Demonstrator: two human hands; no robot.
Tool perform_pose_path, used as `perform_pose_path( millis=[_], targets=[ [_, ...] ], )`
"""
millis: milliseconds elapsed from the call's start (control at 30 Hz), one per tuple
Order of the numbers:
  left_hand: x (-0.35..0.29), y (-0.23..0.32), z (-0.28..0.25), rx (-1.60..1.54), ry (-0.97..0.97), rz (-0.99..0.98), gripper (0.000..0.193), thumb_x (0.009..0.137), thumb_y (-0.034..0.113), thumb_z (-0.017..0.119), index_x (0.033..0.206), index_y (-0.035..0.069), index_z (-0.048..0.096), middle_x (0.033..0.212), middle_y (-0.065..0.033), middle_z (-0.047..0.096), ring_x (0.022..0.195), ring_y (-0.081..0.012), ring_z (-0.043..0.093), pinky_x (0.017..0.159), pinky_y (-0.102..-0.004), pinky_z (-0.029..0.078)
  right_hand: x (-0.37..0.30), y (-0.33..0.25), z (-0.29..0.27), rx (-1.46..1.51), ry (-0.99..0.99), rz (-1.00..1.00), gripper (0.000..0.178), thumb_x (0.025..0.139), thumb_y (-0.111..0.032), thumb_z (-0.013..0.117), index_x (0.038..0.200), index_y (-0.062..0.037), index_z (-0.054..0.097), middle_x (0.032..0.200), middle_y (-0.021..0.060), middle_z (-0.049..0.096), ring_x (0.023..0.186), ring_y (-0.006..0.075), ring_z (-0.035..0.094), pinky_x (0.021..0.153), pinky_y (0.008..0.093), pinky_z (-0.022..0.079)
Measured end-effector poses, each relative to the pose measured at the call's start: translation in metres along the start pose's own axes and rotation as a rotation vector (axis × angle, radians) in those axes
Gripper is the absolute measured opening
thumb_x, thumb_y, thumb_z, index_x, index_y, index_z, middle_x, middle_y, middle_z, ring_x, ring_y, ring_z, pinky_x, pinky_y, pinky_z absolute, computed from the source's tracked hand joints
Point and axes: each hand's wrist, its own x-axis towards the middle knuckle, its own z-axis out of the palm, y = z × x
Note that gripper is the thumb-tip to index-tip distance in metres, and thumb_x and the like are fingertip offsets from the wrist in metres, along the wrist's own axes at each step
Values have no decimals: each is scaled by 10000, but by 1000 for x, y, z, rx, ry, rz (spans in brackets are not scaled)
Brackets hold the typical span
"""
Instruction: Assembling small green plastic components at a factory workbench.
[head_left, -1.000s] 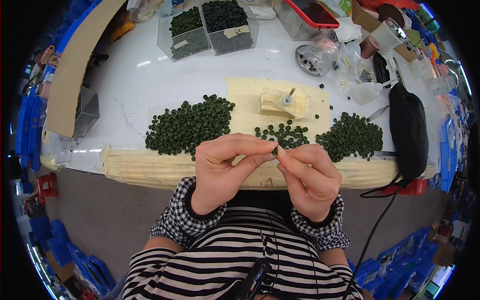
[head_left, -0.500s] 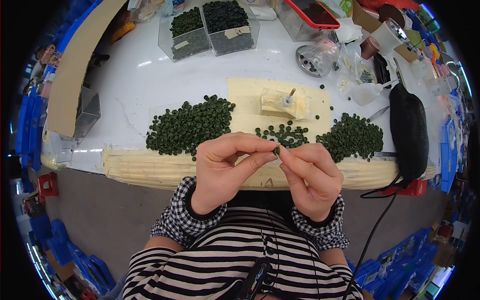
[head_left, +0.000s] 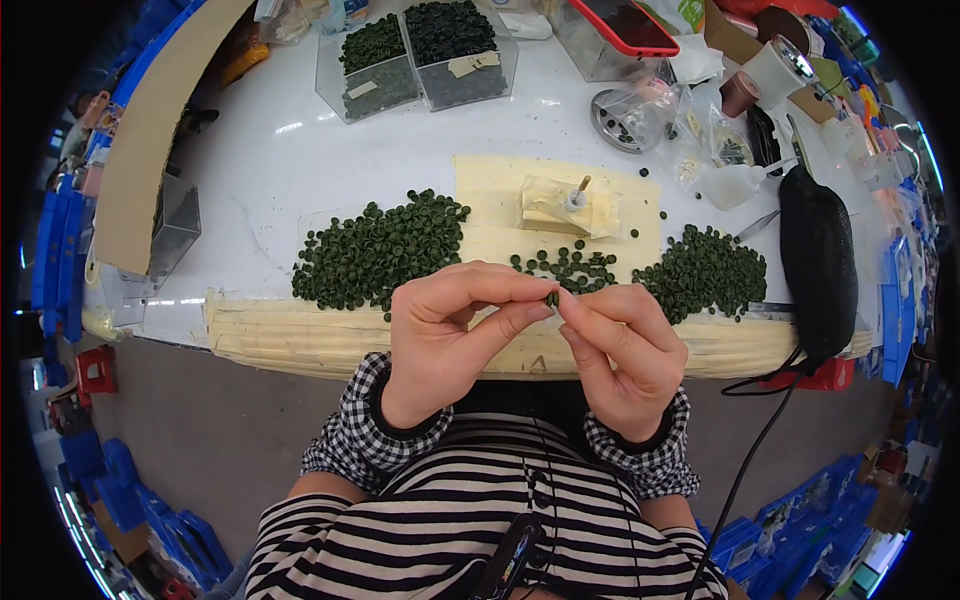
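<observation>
Above the table's front edge, a small dark green button-like disc (head_left: 552,299) is pinched edge-on between the thumb and forefinger of my left hand (head_left: 450,335). My right hand (head_left: 628,350) meets it from the other side, thumb and fingers closed, a fingertip against the disc; how much it grips is partly hidden. Behind my left hand lies a large heap of similar discs (head_left: 380,250), and right of my right hand a smaller heap (head_left: 705,272). Several loose discs (head_left: 570,266) are scattered between them, just past my fingertips.
A taped block with an upright peg (head_left: 568,206) stands on a cream mat (head_left: 485,190). Clear bins of dark pieces (head_left: 465,85) sit at the back. A black padded object with a cable (head_left: 818,265), tweezers (head_left: 757,228) and plastic bags (head_left: 715,130) are at right; cardboard (head_left: 150,130) rises left.
Both hands keep almost the same place and pinch. The small disc between the fingertips has shifted very slightly upward and left.
</observation>
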Motion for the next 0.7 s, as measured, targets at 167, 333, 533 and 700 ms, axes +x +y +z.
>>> perform_pose_path(
  millis=[167, 333, 533, 700],
  targets=[
    [1, -1, 0, 24, -13, 11, 213, 810, -89, 690, 1005, -7, 719, 955, -116, 713, 886, -151, 666, 781, -256, 521, -1, 2, 1, -5, 9, -9, 315, 726, 78, 741, 1031, 3, 729, 835, 77, 652, 702, 190, 601, 602, 276, 477],
    [6, -3, 2, 562, -15, 181, 171, 778, -45, 708, 937, 16, 715, 877, -90, 690, 792, -208, 654, 707, -279, 512, -3, 6, -9, -43, 110, 130, 310, 747, 101, 717, 1043, 12, 722, 852, 91, 644, 720, 177, 597, 625, 261, 479],
    [9, -14, 7, 943, -73, 301, 170, 726, -28, 732, 884, 29, 702, 762, -57, 588, 723, -219, 544, 633, -314, 449, -6, 9, -17, -91, 164, 171, 282, 766, 106, 702, 1035, 21, 720, 859, 95, 639, 732, 174, 599, 651, 252, 488],
    [7, -11, 1, 998, -36, 270, 173, 731, -31, 724, 892, 29, 703, 761, -56, 573, 735, -218, 535, 637, -310, 443, -9, 8, -14, -107, 145, 160, 280, 765, 100, 706, 1031, 15, 722, 853, 94, 637, 729, 174, 601, 647, 252, 489]
  ],
)
